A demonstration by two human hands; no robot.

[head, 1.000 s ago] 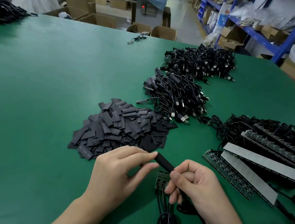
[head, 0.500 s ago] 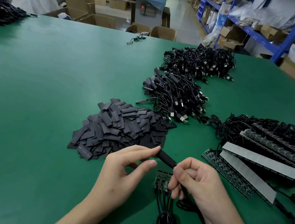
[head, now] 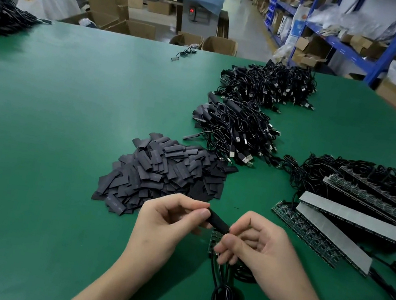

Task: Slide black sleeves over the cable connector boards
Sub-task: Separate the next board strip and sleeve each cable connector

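From my remote feed: the left hand [head: 168, 221] pinches one end of a black sleeve [head: 217, 222] and the right hand [head: 261, 248] grips the other, just on the near side of the loose sleeve pile [head: 169, 173] on the green bench [head: 50, 124]. A bare connector board [head: 213, 241] shows directly beneath the sleeve. I judge the job partway: cable heaps [head: 234, 130] behind the pile look finished, while board strips [head: 308, 235] to the pile's right appear still uncovered.
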